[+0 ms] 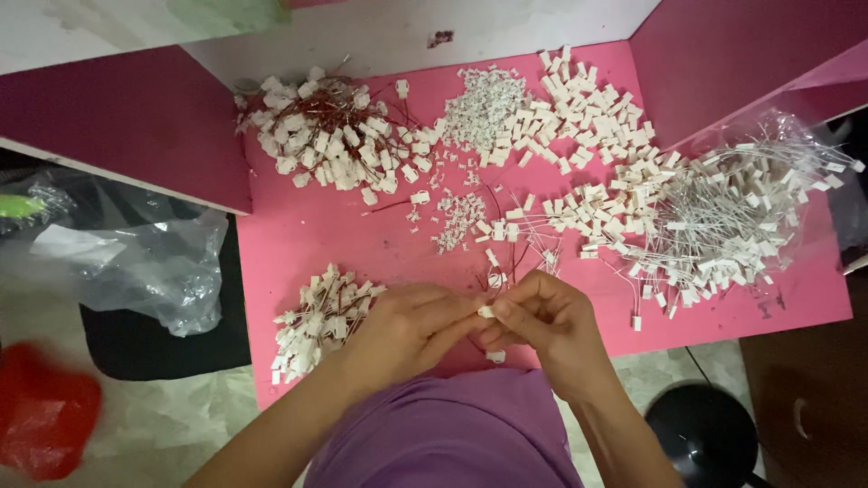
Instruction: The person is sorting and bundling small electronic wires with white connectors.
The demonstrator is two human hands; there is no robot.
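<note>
At lower centre the left hand [407,327] and right hand [551,323] meet, fingers pinching a small white connector [486,311] between them. It looks easy to fumble, and a slip could drop it into the finished pile [321,316] at lower left. The pink surface [307,230] carries wired bundles [325,136] and loose housings [588,108], above a pale floor with a plastic bag [149,262]

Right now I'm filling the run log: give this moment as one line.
left hand and right hand: fingers pinch one small white connector | near-left connector pile | pink table
</note>
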